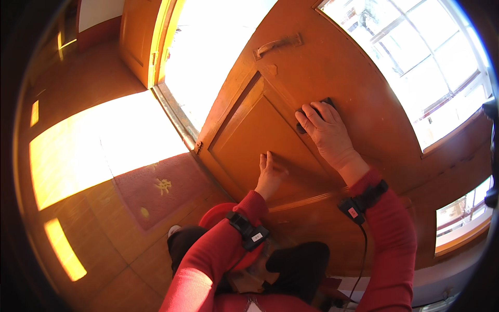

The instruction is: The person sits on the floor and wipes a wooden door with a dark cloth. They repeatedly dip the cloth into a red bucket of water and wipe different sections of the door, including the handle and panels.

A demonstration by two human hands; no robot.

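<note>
An orange-brown wooden door with a recessed panel stands open before me. My right hand is closed around a dark block-like object, which lies against the door just right of the panel's edge. My left hand is over the lower part of the panel, fingers spread and partly blurred, with nothing seen in it; whether the fingertips touch the wood is unclear. Above both hands is a metal pull handle on the door. Black devices are strapped to both forearms.
Beyond the door edge lies a bright doorway with a sill. A red mat with yellow characters lies on the tiled floor. A red plastic basin or bucket is partly hidden by my left arm. Glazed panes are at right. A cable hangs beside my right arm.
</note>
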